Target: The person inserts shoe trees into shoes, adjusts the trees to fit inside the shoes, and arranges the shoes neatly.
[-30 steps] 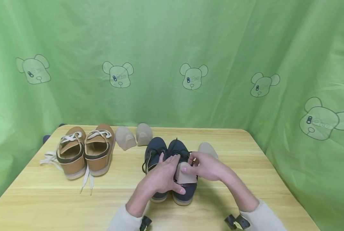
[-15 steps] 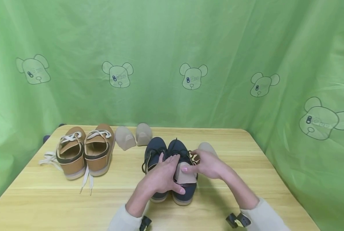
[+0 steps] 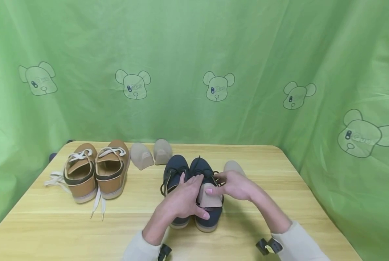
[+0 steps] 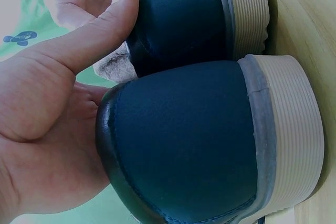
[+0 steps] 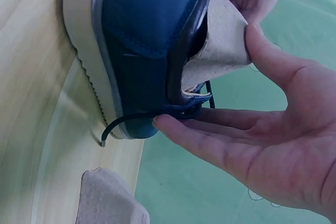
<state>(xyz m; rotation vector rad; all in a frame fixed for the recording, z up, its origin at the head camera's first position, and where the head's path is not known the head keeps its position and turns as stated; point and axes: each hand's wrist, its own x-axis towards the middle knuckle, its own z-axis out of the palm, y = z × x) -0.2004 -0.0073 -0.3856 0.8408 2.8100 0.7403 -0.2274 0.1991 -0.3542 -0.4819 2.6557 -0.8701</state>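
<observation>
A pair of navy lace-up shoes stands at the middle of the table. From the right navy shoe (image 3: 201, 166), a beige shoe insert (image 3: 211, 198) sticks up out of the opening. My left hand (image 3: 184, 199) lies over the pair with straight fingers on the right shoe's tongue area and the thumb at its heel; the left wrist view shows the left navy shoe (image 4: 184, 135) under the palm. My right hand (image 3: 238, 186) touches the insert with its thumb (image 5: 270, 53), while its long fingers reach along the shoe's side by the dark lace (image 5: 126, 119). The insert's front end is hidden inside.
Just right of the pair lies another beige insert (image 3: 233, 167). Two more inserts, one (image 3: 141, 156) and another (image 3: 163, 151), lie at the back. Brown shoes (image 3: 113, 177) with loose white laces stand on the left. A green curtain (image 3: 181, 47) hangs behind the wooden table (image 3: 67, 232).
My right hand's fingers have loosened and spread slightly, and the hand has shifted a little to the right, thumb still on the insert. The left hand and shoes have stayed put.
</observation>
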